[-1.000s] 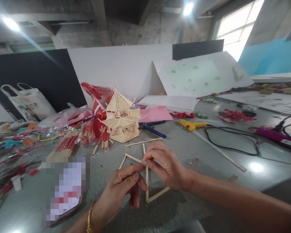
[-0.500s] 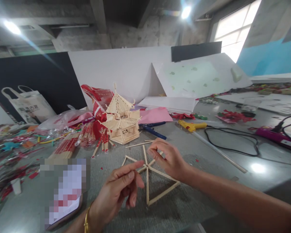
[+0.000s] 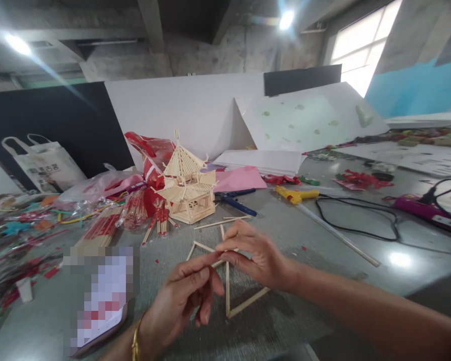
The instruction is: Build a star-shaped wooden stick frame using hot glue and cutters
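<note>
A flat frame of thin wooden sticks lies on the grey table in front of me, its spokes meeting at a hub. My right hand pinches the sticks at that hub with thumb and fingers pressed together. My left hand, a gold bangle at its wrist, has thumb and forefinger pinched right beside the hub, touching a stick end. Behind them stands a small pagoda model built of the same sticks.
A phone lies at the left near my wrist. Red-tipped stick bundles and plastic bags crowd the left side. A yellow glue gun, black cable, blue pliers, a long stick and white boards lie beyond.
My right hand came back down from the far spoke onto the hub and pinched it. The left fingertips closed in toward the same spot. The frame shifted slightly.
</note>
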### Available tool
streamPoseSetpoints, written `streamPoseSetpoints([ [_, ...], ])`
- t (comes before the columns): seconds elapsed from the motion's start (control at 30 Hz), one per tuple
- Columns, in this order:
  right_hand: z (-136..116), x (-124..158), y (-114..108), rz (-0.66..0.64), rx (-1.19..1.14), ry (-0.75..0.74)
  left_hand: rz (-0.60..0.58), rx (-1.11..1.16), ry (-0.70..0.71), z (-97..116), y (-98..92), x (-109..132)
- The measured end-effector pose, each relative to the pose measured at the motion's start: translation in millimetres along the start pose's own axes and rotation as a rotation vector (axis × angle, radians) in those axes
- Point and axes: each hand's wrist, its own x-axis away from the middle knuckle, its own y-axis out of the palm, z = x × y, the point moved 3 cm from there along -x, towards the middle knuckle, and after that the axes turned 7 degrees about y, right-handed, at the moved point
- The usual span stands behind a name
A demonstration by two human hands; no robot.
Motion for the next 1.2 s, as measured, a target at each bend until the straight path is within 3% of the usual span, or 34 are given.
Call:
streamPoseSetpoints([
  [0.27,-10,2,1,-0.058,0.184,-0.07,-0.105,-0.056,-0.036,-4,6.1,0],
  [0.5,-1,0,-16,0.021,0.105,0.193,-0.079,-0.006,-0.043,0,6.4,0],
  [0.57,2,0,-18,0.018,0.105,0.21,-0.084,0.009,-0.045,1,6.2,1],
  [0.8,-4,4,-6,-0.021,0.147,-0.102,-0.131,0.04,-0.01,-1,4.9,0],
  [1.0,-7,4,-4,-0.033,0.167,-0.123,-0.151,-0.026,-0.028,-4,6.0,0],
  [1.2,-13,6,-3,-0.177,0.398,-0.178,-0.17,-0.077,-0.042,-9,6.2,0],
])
